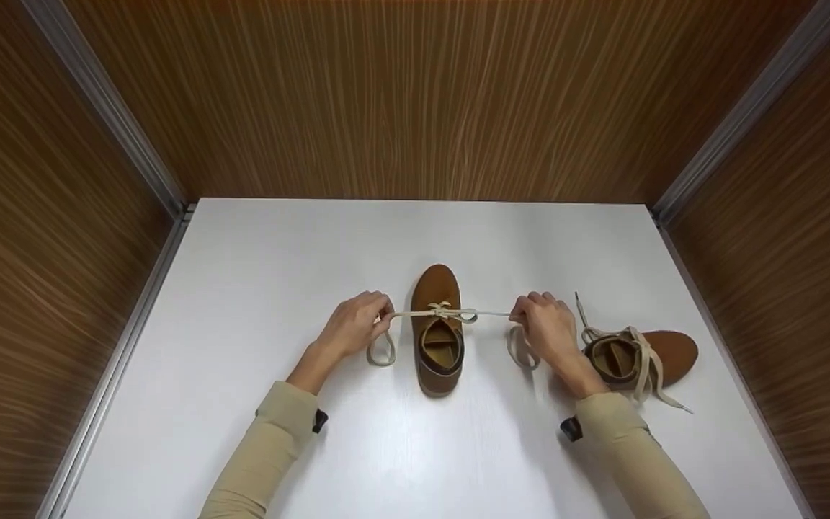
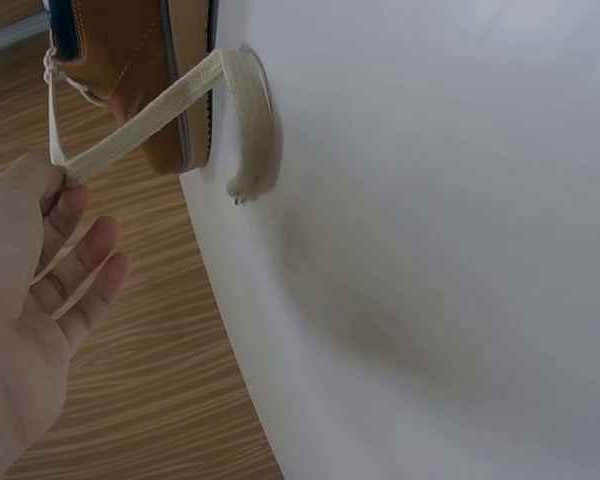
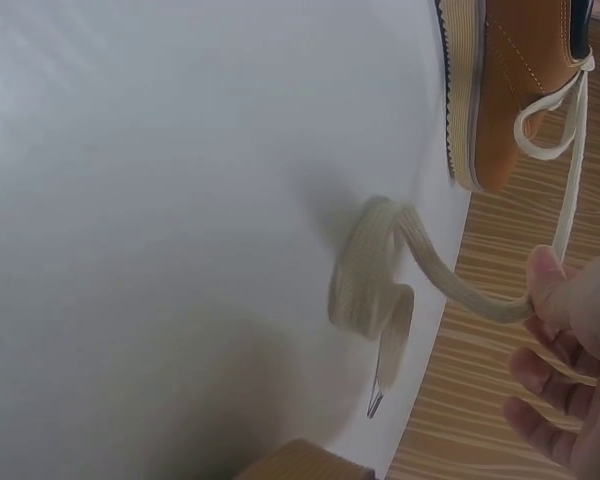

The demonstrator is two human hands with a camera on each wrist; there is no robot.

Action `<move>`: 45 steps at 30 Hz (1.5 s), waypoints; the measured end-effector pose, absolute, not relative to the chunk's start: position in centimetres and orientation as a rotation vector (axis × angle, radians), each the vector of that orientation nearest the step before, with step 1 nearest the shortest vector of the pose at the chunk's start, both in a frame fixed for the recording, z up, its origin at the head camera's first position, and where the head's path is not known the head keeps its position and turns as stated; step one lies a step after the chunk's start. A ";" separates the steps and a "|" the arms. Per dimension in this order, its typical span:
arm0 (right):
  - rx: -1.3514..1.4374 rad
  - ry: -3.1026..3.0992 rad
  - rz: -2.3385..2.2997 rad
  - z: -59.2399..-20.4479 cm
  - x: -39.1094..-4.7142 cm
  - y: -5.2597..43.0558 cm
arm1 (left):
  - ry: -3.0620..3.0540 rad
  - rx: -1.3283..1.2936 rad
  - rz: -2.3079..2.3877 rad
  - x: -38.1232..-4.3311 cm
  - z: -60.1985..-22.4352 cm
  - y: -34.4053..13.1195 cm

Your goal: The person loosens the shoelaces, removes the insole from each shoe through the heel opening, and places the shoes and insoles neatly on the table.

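A brown shoe (image 1: 429, 292) stands on the white table in the head view, toe pointing away, with cream laces crossed over its opening. My left hand (image 1: 357, 322) pinches one shoelace (image 2: 145, 122) between thumb and forefinger, to the left of the shoe. On the other side my right hand (image 1: 548, 324) pinches the opposite lace (image 3: 570, 190) the same way. Both laces run taut and level from the knot (image 1: 442, 311) to the fingers. A small loop (image 1: 468, 316) sticks out right of the knot. Beyond each grip, the loose lace end curls down onto the table.
A second brown shoe (image 1: 671, 357) lies to the right, toe pointing right, its laces loose and spread; the right forearm passes close beside it. The white table (image 1: 242, 267) is bounded by wood-grain panels (image 1: 415, 101) at the back and both sides.
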State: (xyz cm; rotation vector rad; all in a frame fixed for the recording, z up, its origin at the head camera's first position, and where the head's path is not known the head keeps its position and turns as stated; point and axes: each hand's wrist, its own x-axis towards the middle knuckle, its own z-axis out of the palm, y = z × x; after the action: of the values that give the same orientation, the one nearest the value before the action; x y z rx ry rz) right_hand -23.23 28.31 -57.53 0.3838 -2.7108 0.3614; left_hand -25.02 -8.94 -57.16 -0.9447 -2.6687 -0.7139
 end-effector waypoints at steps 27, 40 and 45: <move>0.478 -2.550 0.302 -58.0 -22.7 28.8 | -2.604 -0.913 -0.690 -24.6 -57.8 -10.9; 0.479 -2.509 0.258 -58.4 -22.5 28.8 | -2.478 -0.942 -0.384 -24.4 -58.2 -11.3; 0.472 -2.525 0.243 -58.5 -22.4 28.8 | -2.401 -0.951 -0.231 -24.4 -58.2 -11.4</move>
State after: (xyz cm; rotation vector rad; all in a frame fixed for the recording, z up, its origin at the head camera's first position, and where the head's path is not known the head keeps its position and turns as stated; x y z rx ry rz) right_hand -22.41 28.77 -58.46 0.4718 -2.5250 0.2433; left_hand -24.44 -11.36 -58.20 -0.9507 -2.4013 -0.2309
